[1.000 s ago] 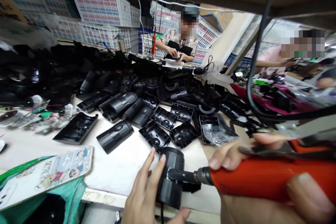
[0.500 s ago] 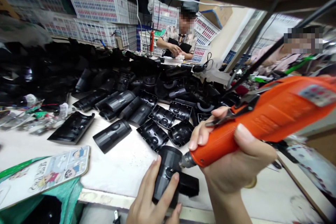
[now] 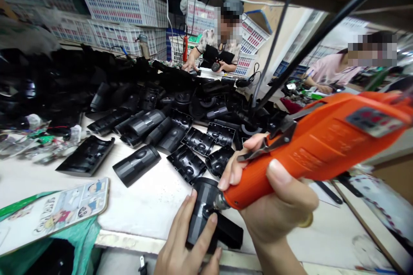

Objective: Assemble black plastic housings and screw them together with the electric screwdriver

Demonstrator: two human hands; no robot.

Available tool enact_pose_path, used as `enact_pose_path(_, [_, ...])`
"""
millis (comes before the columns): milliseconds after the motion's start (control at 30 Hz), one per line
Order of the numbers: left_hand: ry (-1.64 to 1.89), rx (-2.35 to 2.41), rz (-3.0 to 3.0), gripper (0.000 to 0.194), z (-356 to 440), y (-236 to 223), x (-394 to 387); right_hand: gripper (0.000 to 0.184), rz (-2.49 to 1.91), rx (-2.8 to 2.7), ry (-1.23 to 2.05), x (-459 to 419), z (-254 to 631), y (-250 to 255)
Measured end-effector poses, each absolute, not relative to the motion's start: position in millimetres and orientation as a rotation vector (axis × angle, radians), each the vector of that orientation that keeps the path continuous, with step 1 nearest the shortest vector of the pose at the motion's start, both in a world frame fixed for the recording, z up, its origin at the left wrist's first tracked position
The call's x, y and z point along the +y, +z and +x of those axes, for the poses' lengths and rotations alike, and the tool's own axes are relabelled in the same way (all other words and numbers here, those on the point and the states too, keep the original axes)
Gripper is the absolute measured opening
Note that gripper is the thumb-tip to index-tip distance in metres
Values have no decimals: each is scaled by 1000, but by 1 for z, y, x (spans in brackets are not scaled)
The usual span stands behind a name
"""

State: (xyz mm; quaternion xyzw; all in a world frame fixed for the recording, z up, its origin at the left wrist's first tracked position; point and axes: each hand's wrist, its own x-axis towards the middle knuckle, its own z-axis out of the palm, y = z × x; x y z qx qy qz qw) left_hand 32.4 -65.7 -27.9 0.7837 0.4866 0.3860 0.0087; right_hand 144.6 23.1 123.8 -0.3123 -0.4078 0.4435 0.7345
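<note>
My right hand is wrapped round an orange electric screwdriver, with the thumb on its near side and fingers by the metal lever. The tool slants down to the left, its tip at the round recess in a black plastic housing. My left hand grips that housing at the table's front edge, fingers along its left side and across its front. A black handle-like part sticks out to the right from the housing. Whether a screw sits under the tip is hidden.
Behind lie loose black shells and a large dark heap of parts. A phone in a cartoon case rests at left, near wired components. Two people work beyond, by stacked white crates. Black cables hang at right.
My right hand has brought the screwdriver left and slightly down, so its tip now meets the housing's recess. My left hand keeps its hold. The co-worker opposite has spread their hands apart.
</note>
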Motion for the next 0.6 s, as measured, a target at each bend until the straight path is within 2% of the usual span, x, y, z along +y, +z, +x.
enact_pose_path(233, [1244, 1515, 2394, 60, 35, -30, -67, 14, -707, -1074, 984, 27, 139, 117])
enact_pose_path(400, [1251, 1547, 2315, 53, 37, -34, -73, 39, -681, -1367, 1092, 27, 125, 120])
enact_pose_path(533, [1235, 1511, 2331, 48, 35, -32, -74, 34, -697, -1401, 956, 24, 122, 122])
enact_pose_path(600, [1216, 1527, 2327, 47, 35, -32, -73, 28, -685, -1362, 1022, 23, 126, 118])
